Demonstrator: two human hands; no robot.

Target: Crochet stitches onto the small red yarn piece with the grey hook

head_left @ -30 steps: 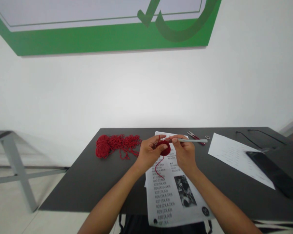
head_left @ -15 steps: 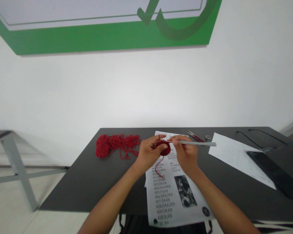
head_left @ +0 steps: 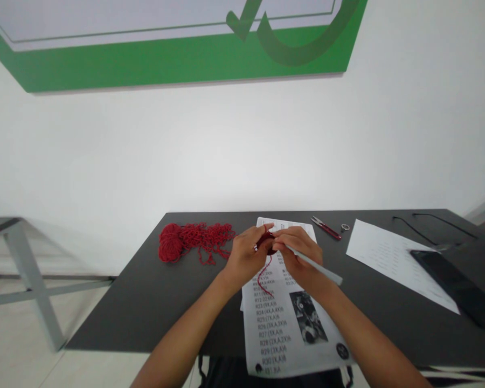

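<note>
The printed pattern sheet [head_left: 271, 323] lies at the middle of the near edge of the table [head_left: 145, 307]; its lower end overhangs that edge. A red yarn tail [head_left: 260, 279] hangs from the work, in front of the sheet.

Above the sheet, the right hand [head_left: 301, 252] grips the crochet hook [head_left: 321, 268]. Thumb and fingers are drawn together around it in a narrow grip, with no visible gap. The grey handle slants toward the near right corner. The hook tip is hidden at the work.

The left hand [head_left: 242, 256] pinches the red crochet piece [head_left: 263, 240] narrowly between thumb and fingers. The piece is located above the upper part of the sheet, between both hands and largely covered by them. A strand of yarn passes over the left index finger. Contact between the two hands' fingertips cannot be determined.

Toward the right edge, a black flat device [head_left: 448, 280] overlaps a second paper sheet [head_left: 383, 253].

Near the far edge, left to right: the red yarn skein [head_left: 170, 243] with loose yarn [head_left: 206, 237] near the far left corner; thread snips [head_left: 327, 228] with red handles; a metal ring [head_left: 345, 227] just beside them; eyeglasses [head_left: 445, 224] near the far right corner.
</note>
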